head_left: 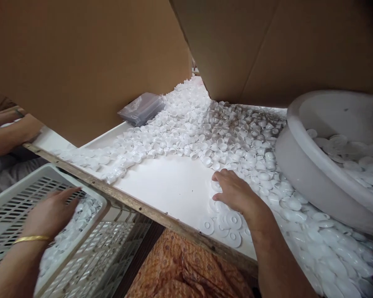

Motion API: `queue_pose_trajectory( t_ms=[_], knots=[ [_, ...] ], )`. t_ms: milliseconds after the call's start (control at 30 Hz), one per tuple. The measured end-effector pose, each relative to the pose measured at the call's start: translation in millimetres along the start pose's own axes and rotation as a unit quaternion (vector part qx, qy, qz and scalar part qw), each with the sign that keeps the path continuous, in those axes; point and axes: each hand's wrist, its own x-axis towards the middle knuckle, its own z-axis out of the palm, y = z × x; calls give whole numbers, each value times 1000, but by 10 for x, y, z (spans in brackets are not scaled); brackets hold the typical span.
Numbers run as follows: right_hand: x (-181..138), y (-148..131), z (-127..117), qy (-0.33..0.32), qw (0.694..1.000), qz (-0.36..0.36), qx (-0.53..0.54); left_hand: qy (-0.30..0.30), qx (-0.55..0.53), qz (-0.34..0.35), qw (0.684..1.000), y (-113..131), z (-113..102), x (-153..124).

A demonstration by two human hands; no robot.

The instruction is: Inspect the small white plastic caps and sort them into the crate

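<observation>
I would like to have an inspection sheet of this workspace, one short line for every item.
Surface: white tabletop with worn wooden edge.
Job's things: heaped white pieces; flat discs near the right hand; white basin and pale basket, both holding white pieces.
Clutter: greyish plastic packet beside the left cardboard panel.
Hands: left hand open over the basket, blurred; right hand at a disc, grip unclear.
Cables: nothing seen.
Surroundings: second cardboard panel at right; another person's arm at far left.
</observation>
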Motion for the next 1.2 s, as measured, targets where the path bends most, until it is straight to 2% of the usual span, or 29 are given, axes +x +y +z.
queue_pose_trajectory(
  t_ms=[100, 200, 267, 333, 367, 433, 533, 600, 767, 1000, 1100, 1133, 1200],
  knots=[
    [36, -163, 106, 19, 999, -33, 30, 85, -64, 134, 985, 912, 90, 13],
    [45, -227, 146, 28, 984, -126, 125, 96, -163, 275, 943, 1780, 231, -8],
    [54, -161, 118, 37, 970, -143, 195, 51, -158, 355, 920, 2200, 327, -81],
    [68, -47, 66, 71, 972, -90, 207, -17, -138, 394, 908, 2458, 408, -156],
    [74, 5, 41, 90, 976, -54, 188, -41, -128, 395, 909, 2532, 443, -174],
    [78, 54, 16, 99, 985, -13, 138, -45, -109, 369, 922, 2598, 506, -146],
    [48, -31, 48, 45, 991, -45, 113, 7, -80, 315, 946, 2617, 602, 26],
    [17, -131, 93, 13, 992, -83, 97, 32, -78, 304, 949, 2649, 672, 151],
    [0, -215, 140, -5, 995, -81, 66, 20, -80, 320, 944, 2777, 817, 266],
    [72, -190, 124, 119, 979, -4, 167, 49, -113, 277, 953, 2683, 741, 161],
    [112, -205, 148, 174, 957, 10, 231, 18, -147, 289, 946, 2799, 728, 110],
    [125, -207, 153, 171, 947, 16, 273, -4, -151, 292, 944, 2862, 739, 102],
    [146, -209, 154, 127, 916, 39, 379, -38, -150, 290, 945, 2988, 771, 103]
  ],
)
